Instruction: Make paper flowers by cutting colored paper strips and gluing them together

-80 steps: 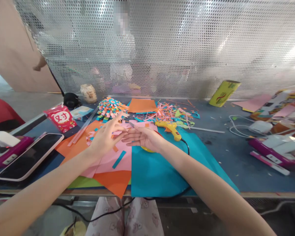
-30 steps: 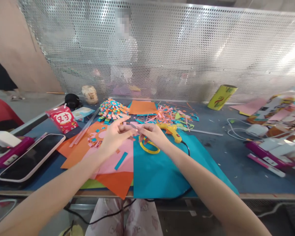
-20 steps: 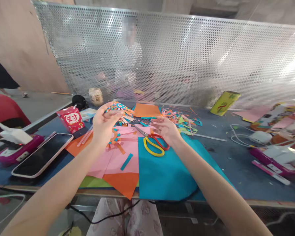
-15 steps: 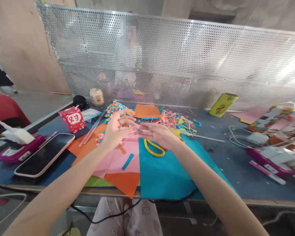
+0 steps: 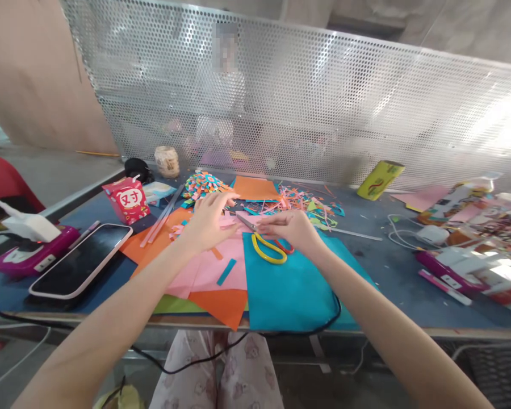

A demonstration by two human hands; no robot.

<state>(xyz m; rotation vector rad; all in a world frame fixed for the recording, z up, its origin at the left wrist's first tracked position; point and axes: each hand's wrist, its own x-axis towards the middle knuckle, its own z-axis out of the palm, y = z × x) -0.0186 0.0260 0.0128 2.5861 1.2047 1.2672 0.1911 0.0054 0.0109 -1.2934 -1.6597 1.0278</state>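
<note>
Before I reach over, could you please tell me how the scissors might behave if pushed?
The scissors would probably stay rigid, given their metallic blades. Lying flat, they seem likelier to slide or pivot than roll. The blue sheet beneath their handles looks thin and could shift with them.

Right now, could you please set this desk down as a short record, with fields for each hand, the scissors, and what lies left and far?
Left hand: left hand over pink paper, thumb and fingers parted
Right hand: right hand close by the scissors; whether it grips anything is unclear
Scissors: yellow and red handles, partly over a blue sheet
Left: phone, red packet
Far: orange sheet
</note>
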